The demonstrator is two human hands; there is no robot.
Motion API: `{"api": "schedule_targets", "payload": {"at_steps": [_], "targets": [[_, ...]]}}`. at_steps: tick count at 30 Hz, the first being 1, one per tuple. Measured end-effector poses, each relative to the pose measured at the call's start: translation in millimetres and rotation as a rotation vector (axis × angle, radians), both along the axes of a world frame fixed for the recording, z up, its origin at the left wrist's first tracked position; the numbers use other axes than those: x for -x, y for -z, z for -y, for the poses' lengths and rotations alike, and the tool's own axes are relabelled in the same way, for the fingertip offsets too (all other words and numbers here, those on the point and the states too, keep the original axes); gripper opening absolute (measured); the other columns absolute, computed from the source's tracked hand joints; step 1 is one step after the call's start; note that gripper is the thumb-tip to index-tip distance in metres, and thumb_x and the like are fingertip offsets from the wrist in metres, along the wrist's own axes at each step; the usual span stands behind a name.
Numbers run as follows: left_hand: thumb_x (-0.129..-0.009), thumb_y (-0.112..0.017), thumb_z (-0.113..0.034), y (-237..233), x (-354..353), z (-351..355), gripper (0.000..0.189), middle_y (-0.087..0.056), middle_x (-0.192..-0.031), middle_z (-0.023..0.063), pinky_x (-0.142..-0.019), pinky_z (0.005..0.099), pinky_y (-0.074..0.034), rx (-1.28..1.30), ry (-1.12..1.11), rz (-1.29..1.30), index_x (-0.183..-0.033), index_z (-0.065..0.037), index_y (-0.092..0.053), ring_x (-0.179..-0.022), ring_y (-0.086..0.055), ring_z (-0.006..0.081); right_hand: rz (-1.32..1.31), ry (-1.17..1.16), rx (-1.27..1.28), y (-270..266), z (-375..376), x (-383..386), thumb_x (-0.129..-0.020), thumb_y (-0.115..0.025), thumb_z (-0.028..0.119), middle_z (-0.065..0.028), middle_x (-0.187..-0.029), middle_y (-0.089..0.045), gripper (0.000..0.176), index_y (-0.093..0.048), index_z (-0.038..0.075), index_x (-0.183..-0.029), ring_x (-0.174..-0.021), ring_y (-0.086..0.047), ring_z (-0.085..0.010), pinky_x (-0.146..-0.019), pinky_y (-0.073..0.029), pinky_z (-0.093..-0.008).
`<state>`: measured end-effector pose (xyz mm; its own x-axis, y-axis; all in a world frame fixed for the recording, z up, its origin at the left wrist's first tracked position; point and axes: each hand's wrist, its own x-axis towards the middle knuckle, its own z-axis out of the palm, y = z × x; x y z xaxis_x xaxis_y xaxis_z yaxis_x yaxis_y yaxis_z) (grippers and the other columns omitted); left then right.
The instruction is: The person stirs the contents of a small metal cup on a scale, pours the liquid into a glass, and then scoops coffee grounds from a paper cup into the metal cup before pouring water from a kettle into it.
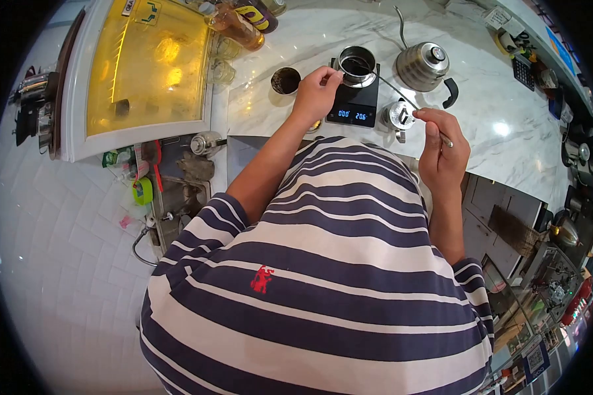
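Observation:
A metal cup [358,81] with dark contents stands on a black digital scale [354,100], whose display is lit and reads 20.6. My left hand [317,95] is closed, fingertips pinched at the cup's left rim. In my right hand [445,148] is a long thin metal stirring spoon [399,93], held near its handle end. Its far end reaches into the cup, so the tip is hidden. Left of the scale sits a small cup [285,81] of dark grounds. Just right of the scale is a small metal pot [398,116].
A steel gooseneck kettle [423,66] stands behind the pot on the marble counter [501,85]. Bottles [238,26] and glasses [223,71] line the back left beside a yellow-lit cabinet [148,69]. A sink [171,197] lies below at left.

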<state>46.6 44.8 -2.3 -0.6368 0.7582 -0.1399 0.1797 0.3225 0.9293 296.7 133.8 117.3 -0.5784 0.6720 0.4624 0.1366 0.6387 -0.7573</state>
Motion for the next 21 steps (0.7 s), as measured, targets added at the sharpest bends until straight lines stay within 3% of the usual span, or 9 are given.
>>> {"api": "schedule_targets", "payload": {"at_steps": [5, 8, 21], "targets": [[-0.101, -0.066, -0.026, 0.8, -1.3, 0.2, 0.027, -0.076, -0.088, 0.0084, -0.077, 0.0301, -0.053, -0.023, 0.008, -0.001, -0.100, 0.001, -0.071, -0.080, -0.069, 0.0147, -0.035, 0.010, 0.016, 4.4, -4.8, -3.4, -0.102, -0.062, 0.009, -0.0110, -0.094, -0.074, 0.012, -0.071, 0.001, -0.100, -0.087, -0.068, -0.0289, -0.078, -0.053, -0.0358], [-0.104, -0.062, -0.025, -5.8, -2.0, -0.1, 0.026, -0.074, -0.093, 0.0058, -0.084, 0.0279, -0.051, 0.011, 0.027, 0.040, -0.101, 0.000, -0.070, -0.089, -0.067, 0.0112, -0.031, 0.014, 0.052, 3.8, -9.2, -4.7, -0.103, -0.062, 0.011, -0.0104, -0.094, -0.074, 0.014, -0.072, 0.002, -0.099, -0.084, -0.068, -0.0276, -0.076, -0.052, -0.0348], [-0.107, -0.059, -0.023, -19.8, 18.4, -0.7, 0.024, -0.073, -0.097, 0.0060, -0.092, 0.0302, -0.051, -0.028, 0.157, 0.014, -0.105, -0.001, -0.068, -0.096, -0.069, 0.0150, -0.052, 0.024, 0.047, -14.1, -19.9, -3.2, -0.106, -0.061, 0.015, -0.0080, -0.091, -0.073, 0.019, -0.073, 0.001, -0.098, -0.072, -0.063, -0.0189, -0.064, -0.048, -0.0292]]}}
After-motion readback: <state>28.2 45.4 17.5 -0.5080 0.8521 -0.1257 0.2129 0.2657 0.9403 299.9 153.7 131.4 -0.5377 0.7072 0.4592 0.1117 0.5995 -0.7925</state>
